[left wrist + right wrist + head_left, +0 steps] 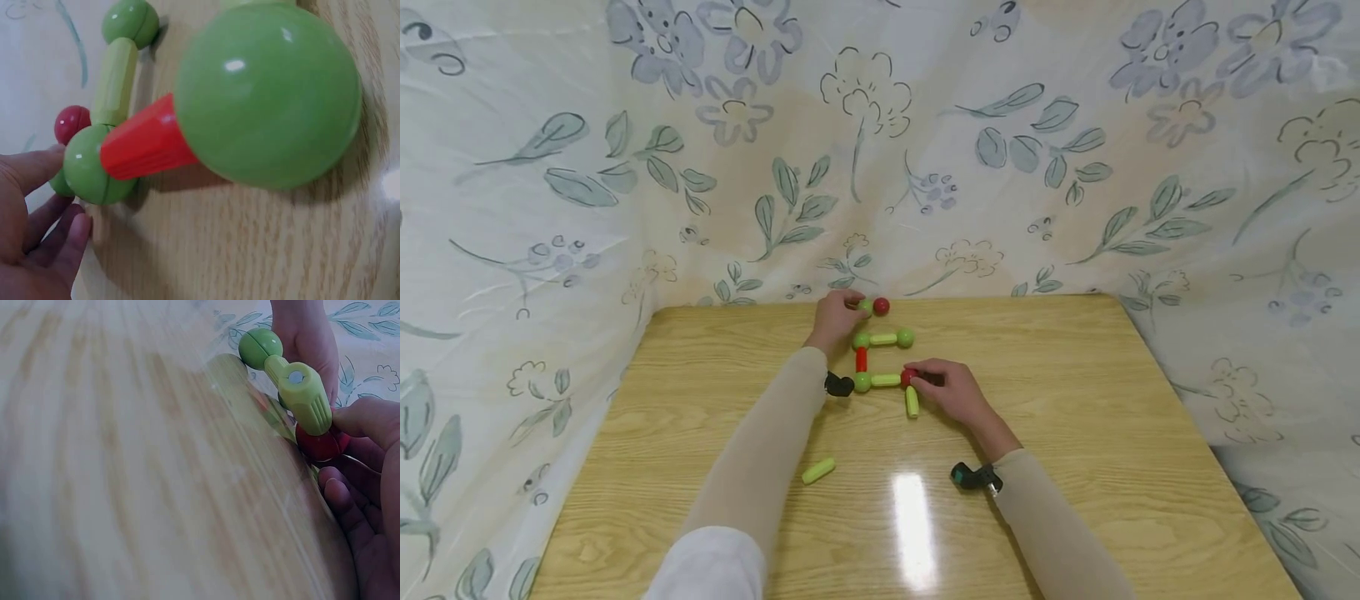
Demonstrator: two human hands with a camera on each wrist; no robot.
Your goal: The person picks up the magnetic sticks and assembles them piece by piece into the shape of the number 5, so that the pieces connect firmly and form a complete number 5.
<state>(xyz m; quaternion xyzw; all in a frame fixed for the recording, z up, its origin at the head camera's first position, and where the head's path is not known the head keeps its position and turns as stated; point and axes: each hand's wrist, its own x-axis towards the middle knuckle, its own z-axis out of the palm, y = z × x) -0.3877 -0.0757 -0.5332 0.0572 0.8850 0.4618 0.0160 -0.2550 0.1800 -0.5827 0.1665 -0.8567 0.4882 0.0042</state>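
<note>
At the far edge of the table my left hand [837, 318] pinches a green ball [866, 307], which has a red ball [882, 306] right beside it. Closer in lies a three-sided shape of magnetic rods and balls: a red rod [861, 360] on the left joins two green balls, and yellow-green rods run right from each. The upper rod [883, 339] ends in a green ball [906, 337]. A red ball [908, 377] ends the lower one, held between my right hand's [953, 390] thumb and fingers. From this ball another yellow-green rod [306, 403] sticks out, its metal tip showing.
A loose yellow-green rod [818, 471] lies on the wooden table [1075, 400] near my left forearm. Floral cloth [880, 167] hangs behind the table and at both sides. A small black camera sits on each wrist.
</note>
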